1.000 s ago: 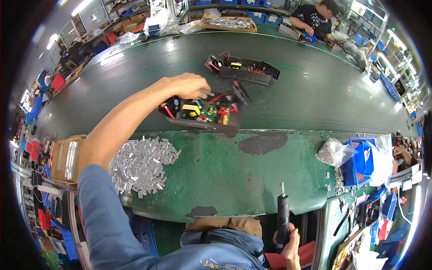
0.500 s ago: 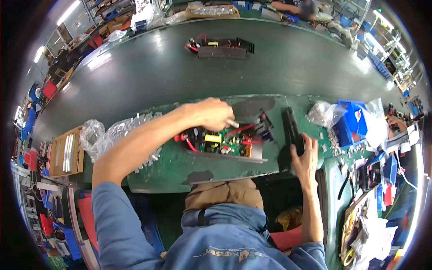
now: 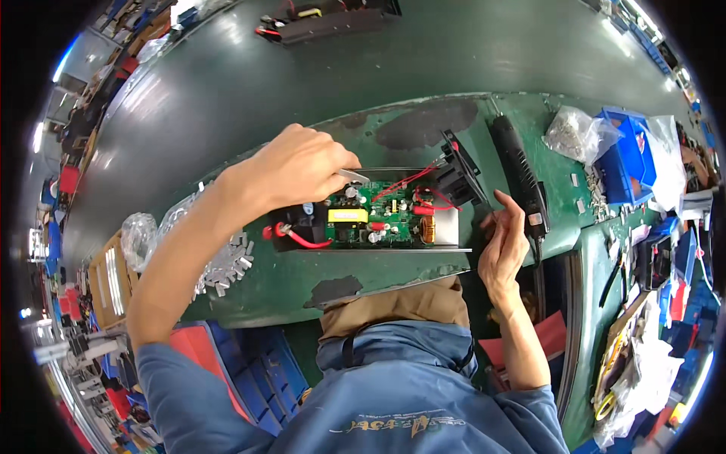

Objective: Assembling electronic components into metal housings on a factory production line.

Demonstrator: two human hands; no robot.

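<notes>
My left hand (image 3: 299, 170) reaches over the far left of an open electronics unit and pinches a small silver metal strip (image 3: 352, 175) at its far wall. Inside the metal case lies a green circuit board (image 3: 389, 219) with a yellow transformer (image 3: 347, 216), a copper coil and red wires. A black end panel (image 3: 460, 174) leans off the right end, joined by red wires. My right hand (image 3: 503, 246) hovers beside that panel, its fingers loosely curved and apart, with nothing visible in them. A black electric screwdriver (image 3: 519, 166) lies just right of it.
Many small metal strips (image 3: 227, 265) and a plastic bag (image 3: 140, 238) lie at left. At right stand a blue bin (image 3: 626, 159) and a clear bag of small parts (image 3: 578, 136). Another open unit (image 3: 329, 24) sits on the far green surface.
My right hand has come off the screwdriver and moved left toward the end panel. My left hand still holds the strip at the far wall. The view has shifted closer to the unit.
</notes>
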